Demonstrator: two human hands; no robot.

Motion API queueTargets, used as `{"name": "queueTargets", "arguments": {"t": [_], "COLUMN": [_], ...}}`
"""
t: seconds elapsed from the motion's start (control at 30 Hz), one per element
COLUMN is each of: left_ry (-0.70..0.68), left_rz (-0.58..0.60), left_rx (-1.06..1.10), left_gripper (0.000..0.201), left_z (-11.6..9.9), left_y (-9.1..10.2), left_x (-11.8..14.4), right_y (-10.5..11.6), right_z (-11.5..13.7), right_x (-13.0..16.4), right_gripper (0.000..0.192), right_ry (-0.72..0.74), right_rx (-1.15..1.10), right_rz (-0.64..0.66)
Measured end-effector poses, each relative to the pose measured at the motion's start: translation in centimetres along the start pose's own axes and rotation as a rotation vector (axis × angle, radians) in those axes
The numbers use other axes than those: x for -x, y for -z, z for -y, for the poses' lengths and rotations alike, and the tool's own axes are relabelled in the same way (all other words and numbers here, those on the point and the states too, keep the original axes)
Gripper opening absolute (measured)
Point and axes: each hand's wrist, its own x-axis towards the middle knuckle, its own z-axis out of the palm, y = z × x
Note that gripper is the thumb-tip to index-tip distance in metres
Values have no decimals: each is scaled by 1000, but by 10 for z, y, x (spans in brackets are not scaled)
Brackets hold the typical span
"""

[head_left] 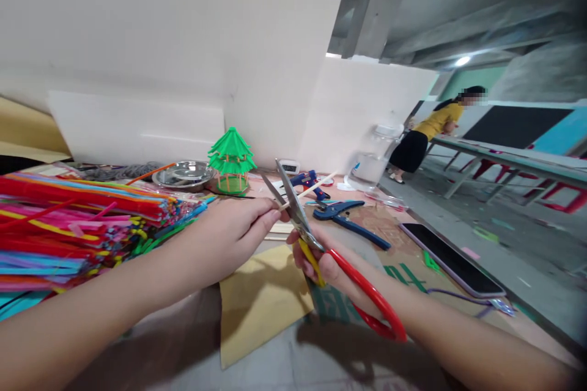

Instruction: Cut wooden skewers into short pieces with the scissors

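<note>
L hand (pixel 233 232) pinches a thin wooden stick (pixel 306 190) by its near end, w/ the stick running up and right between the open blades of the scissors (pixel 298 217). R hand (pixel 330 266) grips the red-and-yellow scissor handles. Fingertips sit just beside the blades, so a quick snip could nick them; the cut-off end could fly toward the blue pliers (pixel 343 217) beyond the R hand, or past the phone (pixel 452 259) to its right. Pile of colored straws (pixel 82 226) lies left of the L hand; a green model pavilion (pixel 232 160) stands beyond it.
</note>
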Motion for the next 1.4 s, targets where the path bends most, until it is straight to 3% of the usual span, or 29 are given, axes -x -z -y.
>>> {"name": "queueTargets", "arguments": {"t": [0.17, 0.4, 0.67, 0.8, 1.27, 1.4], "left_ry": [16, -16, -36, -36, -16, 48], "left_rz": [21, 13, -6, -8, -24, 67], "left_rx": [-6, -25, -45, -46, -21, 111], "left_gripper": [41, 39, 38, 38, 38, 38], "left_z": [0, -1, -1, 0, -2, 3], "left_y": [1, 1, 0, -1, 0, 8], "left_x": [-1, -2, 0, 0, -1, -6], "right_y": [0, -4, -8, -7, -8, -3], "right_z": [4, 5, 13, 16, 23, 18], "right_x": [1, 2, 2, -1, -3, -3], "right_gripper": [63, 59, 59, 61, 63, 59], "right_ry": [-35, -33, -155, -149, -144, -123], "right_rx": [-128, -106, -112, -109, -30, -66], "right_rz": [33, -8, -81, -47, -116, -59]}}
